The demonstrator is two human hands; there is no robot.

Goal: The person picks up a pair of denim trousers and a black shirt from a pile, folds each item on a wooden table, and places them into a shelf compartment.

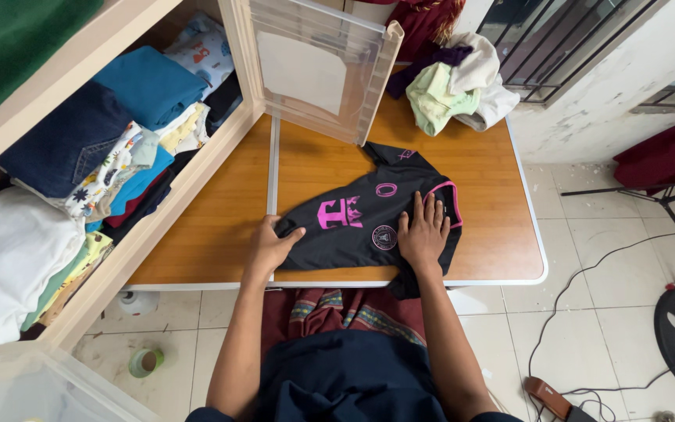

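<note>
Under my hands lies the black short-sleeved sports jersey [369, 215] — pink collar trim, pink lettering and a round pink-and-black crest. The wooden table [220, 227] is warm orange-brown with a pale edge. On the shelf beside me, the folded dark blue denim jeans [64, 144], a teal folded cloth [150, 82] and a white folded cloth [1, 258] — behind, a pale green crumpled garment [431, 98].

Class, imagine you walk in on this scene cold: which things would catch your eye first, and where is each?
First, the black shirt with pink markings, spread on the wooden table in the middle; the left hand grips its edge and the right hand lies flat on it. Next, the shelf of folded clothes along the left side. Then the loose heap of garments at the table's far edge.
</note>
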